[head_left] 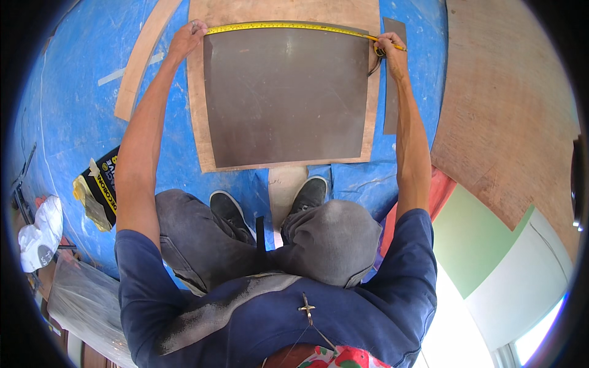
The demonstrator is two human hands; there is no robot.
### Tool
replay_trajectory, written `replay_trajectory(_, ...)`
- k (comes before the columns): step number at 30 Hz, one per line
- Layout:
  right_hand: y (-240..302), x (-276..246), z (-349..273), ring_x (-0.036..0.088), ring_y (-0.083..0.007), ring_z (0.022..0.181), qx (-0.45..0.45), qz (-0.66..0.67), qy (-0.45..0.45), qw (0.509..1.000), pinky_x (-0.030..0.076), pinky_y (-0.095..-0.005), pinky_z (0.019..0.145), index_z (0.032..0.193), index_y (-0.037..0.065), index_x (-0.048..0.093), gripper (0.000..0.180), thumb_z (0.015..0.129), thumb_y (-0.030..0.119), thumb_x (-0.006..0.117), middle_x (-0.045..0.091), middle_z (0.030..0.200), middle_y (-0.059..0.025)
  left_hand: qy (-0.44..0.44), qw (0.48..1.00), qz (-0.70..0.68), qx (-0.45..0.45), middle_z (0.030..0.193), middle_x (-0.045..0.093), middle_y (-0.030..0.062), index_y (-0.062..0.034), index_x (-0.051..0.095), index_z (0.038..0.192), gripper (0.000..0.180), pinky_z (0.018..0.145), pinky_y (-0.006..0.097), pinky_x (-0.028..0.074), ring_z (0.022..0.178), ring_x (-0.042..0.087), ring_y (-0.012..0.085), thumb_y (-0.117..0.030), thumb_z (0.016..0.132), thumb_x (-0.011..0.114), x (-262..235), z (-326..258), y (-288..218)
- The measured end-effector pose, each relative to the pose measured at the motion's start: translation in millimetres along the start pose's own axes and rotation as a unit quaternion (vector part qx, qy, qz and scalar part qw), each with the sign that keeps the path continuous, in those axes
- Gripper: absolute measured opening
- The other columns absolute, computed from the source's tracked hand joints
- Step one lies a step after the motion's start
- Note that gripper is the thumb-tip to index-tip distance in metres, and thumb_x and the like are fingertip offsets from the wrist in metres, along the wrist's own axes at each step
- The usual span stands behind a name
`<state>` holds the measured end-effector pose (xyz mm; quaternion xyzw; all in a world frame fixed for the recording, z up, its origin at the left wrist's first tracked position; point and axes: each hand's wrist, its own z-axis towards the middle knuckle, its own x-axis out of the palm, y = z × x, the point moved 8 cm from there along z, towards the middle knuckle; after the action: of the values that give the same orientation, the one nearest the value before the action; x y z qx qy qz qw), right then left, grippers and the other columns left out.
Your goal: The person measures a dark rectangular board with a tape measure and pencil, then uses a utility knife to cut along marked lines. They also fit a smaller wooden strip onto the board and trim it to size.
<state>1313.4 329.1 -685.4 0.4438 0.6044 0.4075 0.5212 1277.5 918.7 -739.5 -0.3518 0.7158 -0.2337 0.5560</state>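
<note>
A yellow tape measure (288,26) is drawn out along the far edge of a dark brown rectangular sheet (285,98). My left hand (189,38) pinches the end of the blade at the sheet's far left corner. At the far right corner my right hand (392,54) is closed on the tape measure, with its dark case partly hidden under the fingers. A thin yellow stick, perhaps a pencil, juts out between the fingers of that hand. Beneath the sheet lies a larger plywood board (196,116), its margins showing around it.
Blue sheeting (73,122) covers the floor. A narrow dark strip (391,110) lies by my right forearm, a curved wooden strip (138,73) at far left. Large plywood (509,92) and a pale green panel (475,233) lie right; a black-and-yellow box (105,184) stands left.
</note>
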Motion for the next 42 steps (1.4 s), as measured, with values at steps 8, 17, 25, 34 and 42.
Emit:
replay_trajectory(8,2.2,5.2,-0.5,0.06,-0.0081,0.079,-0.011,-0.076,-0.007,0.997,0.045,-0.0235,0.072,0.092,0.004,0.07,0.01,0.094,0.013,0.066,0.07,0.084,-0.0014,-0.019,1.0,-0.003,0.005,0.074,0.065,0.0003,-0.0138,0.068,0.103,0.017,0.068,0.032,0.049,0.068,0.058,0.0126,-0.028,0.095,0.067,2.3,7.1,14.5)
replay_trajectory(17,2.8,9.2,-2.1,0.061,-0.0127,0.079,-0.016,-0.073,-0.016,0.997,0.049,-0.0287,0.073,0.092,-0.001,0.073,0.028,0.086,0.026,0.068,0.071,0.084,-0.0048,-0.006,1.0,0.019,-0.007,0.075,0.066,0.001,-0.0138,0.068,0.103,0.017,0.068,0.033,0.05,0.068,0.061,0.0133,-0.03,0.096,0.067,3.4,7.7,15.8)
replay_trajectory(25,0.9,12.5,-1.9,0.064,-0.0103,0.083,-0.019,-0.055,-0.004,0.998,0.051,-0.0253,0.077,0.095,0.001,0.072,0.019,0.091,0.018,0.068,0.073,0.089,-0.0043,-0.016,1.0,0.007,-0.007,0.079,0.068,-0.0006,-0.0144,0.069,0.106,0.02,0.07,0.032,0.052,0.068,0.062,0.012,-0.031,0.095,0.068,2.2,8.1,14.9)
replay_trajectory(34,2.9,15.1,-1.3,0.065,-0.009,0.084,-0.02,-0.083,0.013,0.996,0.051,-0.0235,0.077,0.097,0.001,0.072,0.017,0.094,0.017,0.067,0.075,0.09,-0.0046,-0.005,1.0,0.016,-0.007,0.079,0.068,-0.001,-0.0137,0.068,0.107,0.02,0.068,0.032,0.051,0.066,0.061,0.0117,-0.031,0.095,0.069,2.7,8.0,12.3)
replay_trajectory(42,8.6,17.3,-5.0,0.064,-0.0084,0.085,-0.025,-0.081,0.007,0.996,0.05,-0.0237,0.077,0.1,0.001,0.072,0.019,0.094,0.018,0.067,0.076,0.091,-0.0051,-0.001,1.0,0.027,-0.016,0.079,0.069,-0.0002,-0.0129,0.069,0.107,0.021,0.068,0.032,0.052,0.067,0.061,0.0122,-0.031,0.095,0.069,0.9,4.4,6.0)
